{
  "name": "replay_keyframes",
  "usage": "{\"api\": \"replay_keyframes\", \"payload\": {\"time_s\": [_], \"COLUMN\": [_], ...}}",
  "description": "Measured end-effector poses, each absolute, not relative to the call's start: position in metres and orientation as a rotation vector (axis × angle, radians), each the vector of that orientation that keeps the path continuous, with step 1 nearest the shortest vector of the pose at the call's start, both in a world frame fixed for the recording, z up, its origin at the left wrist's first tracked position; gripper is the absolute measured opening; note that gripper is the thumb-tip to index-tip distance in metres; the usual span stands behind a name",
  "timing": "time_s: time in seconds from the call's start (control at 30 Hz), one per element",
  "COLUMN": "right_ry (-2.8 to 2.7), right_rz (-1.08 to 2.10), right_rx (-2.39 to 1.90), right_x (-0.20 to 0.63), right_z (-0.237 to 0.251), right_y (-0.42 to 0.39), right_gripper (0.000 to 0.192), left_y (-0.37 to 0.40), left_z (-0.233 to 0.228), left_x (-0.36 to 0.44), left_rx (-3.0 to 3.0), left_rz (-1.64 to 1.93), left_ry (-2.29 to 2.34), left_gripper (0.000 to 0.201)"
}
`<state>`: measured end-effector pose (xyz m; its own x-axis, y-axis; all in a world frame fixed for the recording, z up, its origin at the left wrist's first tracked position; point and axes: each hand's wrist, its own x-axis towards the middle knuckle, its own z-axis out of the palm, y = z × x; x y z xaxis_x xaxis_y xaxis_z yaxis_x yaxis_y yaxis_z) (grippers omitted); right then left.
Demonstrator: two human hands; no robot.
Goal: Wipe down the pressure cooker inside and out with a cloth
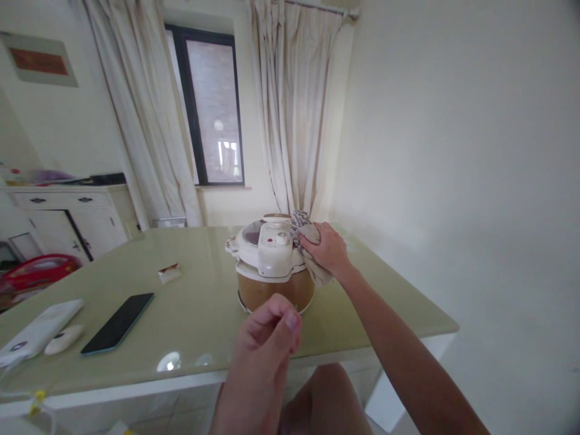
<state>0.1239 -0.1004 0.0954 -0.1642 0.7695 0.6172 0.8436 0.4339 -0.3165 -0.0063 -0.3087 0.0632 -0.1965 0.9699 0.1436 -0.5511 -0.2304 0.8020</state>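
Note:
A countertop oven with a white lid (275,254) and an amber glass bowl (258,293) stands on the table. Its lid has a dial, a small red spot and a raised handle, with brownish stains along the edges. My right hand (330,249) presses a beige and grey patterned cloth (313,257) against the right side of the lid, its fingers closed on the fabric. In front of the bowl, nearer to me, my left hand (267,344) is curled, thumb against the fingers, with nothing visible in it. It hides part of the bowl's lower front.
On the left of the green-topped table (203,326) lie a dark phone (118,323), a white power bank-like device (40,332), a pale rounded object (64,339) and a small packet (170,273). A wall rises along the right side. My knee is under the front edge.

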Motion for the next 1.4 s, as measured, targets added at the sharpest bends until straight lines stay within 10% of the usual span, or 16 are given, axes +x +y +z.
{"api": "replay_keyframes", "payload": {"time_s": [0.53,1.0,1.4], "right_ry": [-1.889,-1.906,-2.07], "right_rz": [-0.161,0.241,-0.155], "right_rx": [-1.399,-1.733,-1.254], "right_x": [0.13,0.139,0.122], "right_z": [0.08,0.115,0.098], "right_y": [-0.102,-0.02,-0.094], "right_gripper": [0.046,0.058,0.047], "left_y": [-0.102,-0.099,-0.098], "left_z": [0.106,0.094,0.096], "left_x": [-0.127,-0.129,-0.128], "left_rx": [1.71,1.756,2.033], "left_rz": [1.84,1.615,1.44], "left_ry": [1.989,2.151,2.281], "left_gripper": [0.032,0.029,0.033]}}
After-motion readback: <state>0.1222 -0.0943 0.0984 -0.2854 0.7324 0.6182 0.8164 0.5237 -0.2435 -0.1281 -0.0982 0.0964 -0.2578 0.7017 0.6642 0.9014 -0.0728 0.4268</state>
